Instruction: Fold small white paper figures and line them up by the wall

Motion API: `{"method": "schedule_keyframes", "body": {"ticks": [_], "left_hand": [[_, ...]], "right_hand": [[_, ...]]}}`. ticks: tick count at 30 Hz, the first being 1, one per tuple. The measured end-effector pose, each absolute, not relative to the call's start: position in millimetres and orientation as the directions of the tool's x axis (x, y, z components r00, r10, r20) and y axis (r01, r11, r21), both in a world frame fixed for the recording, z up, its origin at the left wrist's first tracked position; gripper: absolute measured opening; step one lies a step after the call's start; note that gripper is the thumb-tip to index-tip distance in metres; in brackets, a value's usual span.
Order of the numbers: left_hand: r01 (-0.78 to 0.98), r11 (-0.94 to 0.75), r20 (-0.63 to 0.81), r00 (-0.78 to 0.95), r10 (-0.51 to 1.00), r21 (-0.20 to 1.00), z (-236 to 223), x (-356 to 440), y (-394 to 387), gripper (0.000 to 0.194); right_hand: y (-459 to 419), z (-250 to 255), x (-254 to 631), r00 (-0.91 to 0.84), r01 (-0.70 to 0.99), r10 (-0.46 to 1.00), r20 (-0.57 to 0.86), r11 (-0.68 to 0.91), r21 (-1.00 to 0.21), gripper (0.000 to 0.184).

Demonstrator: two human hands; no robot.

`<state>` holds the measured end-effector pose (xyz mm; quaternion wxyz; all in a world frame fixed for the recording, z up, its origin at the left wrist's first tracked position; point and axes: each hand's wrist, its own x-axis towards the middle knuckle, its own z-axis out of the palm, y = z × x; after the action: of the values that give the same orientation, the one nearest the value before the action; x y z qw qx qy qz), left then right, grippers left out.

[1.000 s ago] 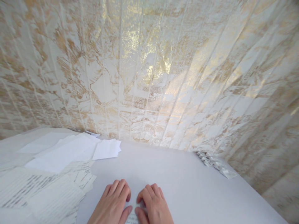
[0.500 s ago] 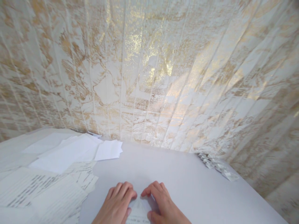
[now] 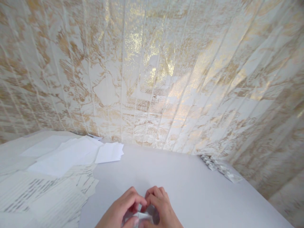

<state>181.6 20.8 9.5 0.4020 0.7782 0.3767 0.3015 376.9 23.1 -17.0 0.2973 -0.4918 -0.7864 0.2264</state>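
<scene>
Between my two hands, at the near edge of the view, is a small folded piece of paper (image 3: 143,216), white and partly covered by my fingers. My left hand (image 3: 123,207) curls round its left side, the thumb low at the front and the fingers bent over the far end. From the other side my right hand (image 3: 160,205) grips it, fingertips meeting those of the left hand above the paper. Both thumbs press close together at the near side. The lower part of the paper is hidden by the hands and the frame edge.
Printed sheets (image 3: 57,196) lie spread on the left of the white table (image 3: 190,190). Behind them are blank white sheets (image 3: 68,155) and a small paper stack (image 3: 109,152). Folded paper pieces (image 3: 220,169) sit in a row at the far right. A gold-patterned curtain (image 3: 152,79) hangs behind.
My hands have drawn together and the fingertips now meet over the far end of the paper. The paper's pointed tip, visible before, is now lifted or folded and mostly covered.
</scene>
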Motion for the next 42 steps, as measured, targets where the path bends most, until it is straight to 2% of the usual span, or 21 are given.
{"method": "schedule_keyframes", "body": {"ticks": [2, 4, 6, 8, 10, 12, 14, 17, 22, 25, 27, 30, 32, 37, 42], "left_hand": [[0.258, -0.401, 0.237, 0.494, 0.836, 0.879, 13, 182, 20, 0.016], [0.228, -0.403, 0.264, 0.466, 0.845, 0.886, 12, 182, 19, 0.014], [0.258, -0.381, 0.246, 0.433, 0.867, 0.888, 8, 183, 18, 0.015], [0.325, -0.356, 0.227, 0.373, 0.9, 0.876, 2, 183, 17, 0.034], [0.385, -0.361, 0.237, 0.333, 0.913, 0.849, -2, 183, 15, 0.052], [0.42, -0.405, 0.257, 0.365, 0.895, 0.812, -3, 184, 14, 0.053], [0.459, -0.448, 0.254, 0.424, 0.869, 0.767, -5, 185, 14, 0.048], [0.554, -0.476, 0.2, 0.484, 0.852, 0.684, -10, 186, 19, 0.038], [0.611, -0.552, 0.178, 0.564, 0.806, 0.567, -17, 182, 31, 0.03], [0.652, -0.567, 0.156, 0.577, 0.801, 0.503, -9, 180, 32, 0.012], [0.657, -0.589, 0.184, 0.58, 0.794, 0.471, -3, 180, 31, 0.013], [0.659, -0.594, 0.217, 0.566, 0.795, 0.461, 1, 178, 31, 0.014], [0.67, -0.577, 0.218, 0.545, 0.81, 0.467, 1, 177, 31, 0.014], [0.695, -0.514, 0.191, 0.49, 0.85, 0.503, 0, 177, 33, 0.012], [0.704, -0.514, 0.196, 0.485, 0.852, 0.49, -1, 178, 34, 0.013]], "right_hand": [[22, -18, 378, -0.381, 0.493, 0.872, 0.308, 0.473, -0.73, 0.029], [21, -16, 380, -0.382, 0.332, 0.835, 0.395, 0.523, -0.785, 0.02], [20, -12, 384, -0.325, 0.284, 0.804, 0.498, 0.585, -0.759, 0.013], [19, -8, 388, -0.31, 0.401, 0.735, 0.604, 0.677, -0.618, 0.016], [20, -6, 390, -0.392, 0.572, 0.642, 0.659, 0.731, -0.372, 0.023], [22, -7, 389, -0.512, 0.656, 0.591, 0.624, 0.738, -0.161, 0.026], [24, -11, 386, -0.566, 0.677, 0.591, 0.575, 0.731, -0.086, 0.027], [25, -16, 382, -0.547, 0.683, 0.619, 0.564, 0.719, -0.127, 0.028], [23, -15, 384, -0.515, 0.609, 0.694, 0.503, 0.709, -0.355, 0.025], [23, -15, 387, -0.51, 0.556, 0.706, 0.491, 0.707, -0.438, 0.022], [24, -16, 389, -0.496, 0.558, 0.725, 0.477, 0.687, -0.465, 0.026], [27, -17, 392, -0.47, 0.602, 0.764, 0.442, 0.644, -0.472, 0.029], [27, -17, 394, -0.447, 0.638, 0.797, 0.406, 0.602, -0.48, 0.024], [25, -12, 391, -0.313, 0.7, 0.891, 0.33, 0.451, -0.553, 0.023], [22, -8, 385, -0.262, 0.716, 0.911, 0.318, 0.405, -0.569, 0.026]]}}
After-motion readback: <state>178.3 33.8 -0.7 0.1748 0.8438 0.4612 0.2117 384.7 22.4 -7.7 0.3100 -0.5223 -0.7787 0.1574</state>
